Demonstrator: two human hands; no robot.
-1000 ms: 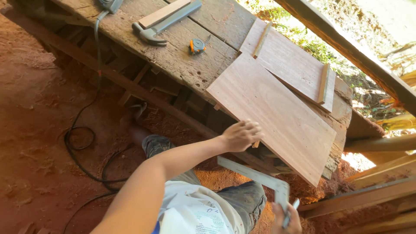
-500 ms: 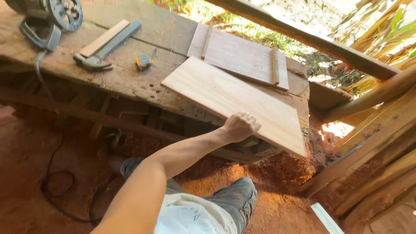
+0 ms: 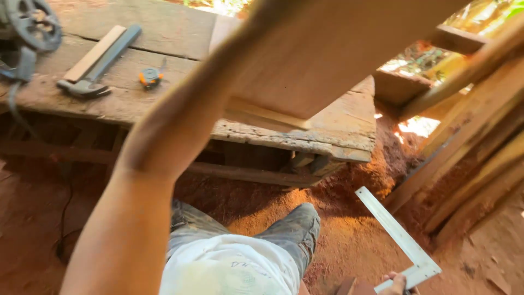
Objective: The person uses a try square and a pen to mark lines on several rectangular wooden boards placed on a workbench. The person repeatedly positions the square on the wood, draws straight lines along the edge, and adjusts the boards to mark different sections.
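One wooden board [image 3: 327, 60], pale and blurred, is raised off the table [image 3: 327, 131] and fills the upper middle of the view, tilted, its lower edge over the table's right end. The left arm reaches up along it; the left hand is not visible, lost in the blur at the board, so its grip cannot be told.

One metal carpenter's square [image 3: 401, 237], L-shaped, hangs low at the right over the red dirt floor [image 3: 355, 240]. The right hand [image 3: 396, 284] shows only at the bottom edge, fingers closed around the square's short leg near the corner.

On the worn plank table, left part: one hammer [image 3: 95, 68], lying flat just beside one flat wooden strip [image 3: 93, 53]; one small orange tape measure [image 3: 150, 77] near them; one circular saw [image 3: 30, 27] at the far left corner.

Several timbers [image 3: 469, 136] lean at the right.
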